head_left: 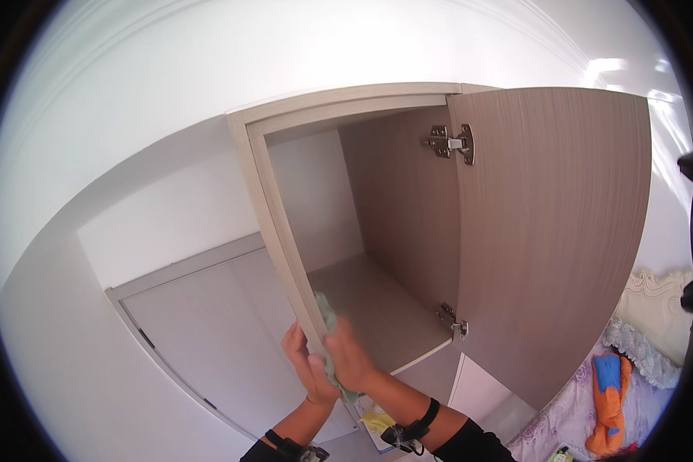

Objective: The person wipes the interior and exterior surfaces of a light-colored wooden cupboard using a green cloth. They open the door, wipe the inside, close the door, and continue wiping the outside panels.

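Setting: white walls and ceiling are seen around a wood-grain wall cupboard (408, 223), its door (554, 231) swung wide to the right on two metal hinges.
Right fingers: pressed together and flat over a pale green cloth (329, 323), which is held against the inner face of the cupboard's left frame post (281, 231), just above the shelf's front edge.
Left fingers: curled round the outer face of the same post, opposite the right hand; nothing is pinched, the post alone is gripped.
Right hand (348, 356): laid over the cloth, wrist wearing a dark strap.
Left hand (304, 362): bracing on the frame, wrist also strapped.
Cloth position: sandwiched between right palm and post; its upper end shows above the fingers, its lower end below the wrist.
Shelf (377, 308): bare where visible, light grey-brown.
Step in hand: wiping of the frame post appears to be under way, low on the post.
Next move: judged to call for steady pressure while the cloth is slid along the post, the left hand staying clear of its path.
Surroundings: a closed grey cabinet front (208, 331) lies to the left; a bed with patterned cover and orange-blue fabric (610, 400) is seen lower right.
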`<state>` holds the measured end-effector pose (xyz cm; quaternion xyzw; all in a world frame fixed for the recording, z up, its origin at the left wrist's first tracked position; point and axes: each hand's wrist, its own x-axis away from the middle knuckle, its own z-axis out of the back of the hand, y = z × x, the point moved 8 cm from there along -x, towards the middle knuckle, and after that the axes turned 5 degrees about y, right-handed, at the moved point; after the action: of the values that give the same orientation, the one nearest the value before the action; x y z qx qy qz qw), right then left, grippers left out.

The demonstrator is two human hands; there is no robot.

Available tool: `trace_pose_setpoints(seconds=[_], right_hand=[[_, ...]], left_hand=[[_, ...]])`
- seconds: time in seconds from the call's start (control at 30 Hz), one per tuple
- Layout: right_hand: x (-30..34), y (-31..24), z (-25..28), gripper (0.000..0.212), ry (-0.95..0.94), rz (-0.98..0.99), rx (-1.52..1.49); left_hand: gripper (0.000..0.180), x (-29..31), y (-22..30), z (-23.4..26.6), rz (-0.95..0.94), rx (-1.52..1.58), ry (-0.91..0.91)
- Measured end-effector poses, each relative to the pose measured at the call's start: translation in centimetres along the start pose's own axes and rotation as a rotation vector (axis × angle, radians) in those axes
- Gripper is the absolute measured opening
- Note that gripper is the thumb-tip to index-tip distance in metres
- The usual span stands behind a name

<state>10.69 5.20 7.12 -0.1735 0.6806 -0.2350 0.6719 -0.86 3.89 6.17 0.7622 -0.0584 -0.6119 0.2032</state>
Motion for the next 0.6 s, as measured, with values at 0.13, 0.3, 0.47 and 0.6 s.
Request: trace_pose_setpoints(seconds=[0.13, 0.3, 0.47, 0.6], right_hand=[[4.8, 2.7, 0.1, 0.051, -0.039, -0.039, 0.092], [9.2, 4.9, 0.0, 0.038, -0.199, -0.275, 0.437], [10.2, 3.9, 0.6, 0.033, -0.363, -0.383, 0.632], [10.3, 2.5, 5.1, 0.058, -0.1, -0.575, 0.264]], left_hand=[[0.072, 0.0, 0.4, -0.2, 0.001, -0.005, -0.017], [0.074, 0.1, 0.1, -0.1, -0.009, -0.016, 0.016], [0.071, 0.0, 0.5, -0.1, -0.051, 0.011, 0.005], [0.068, 0.0, 0.8, 0.1, -0.068, -0.069, 0.015]])
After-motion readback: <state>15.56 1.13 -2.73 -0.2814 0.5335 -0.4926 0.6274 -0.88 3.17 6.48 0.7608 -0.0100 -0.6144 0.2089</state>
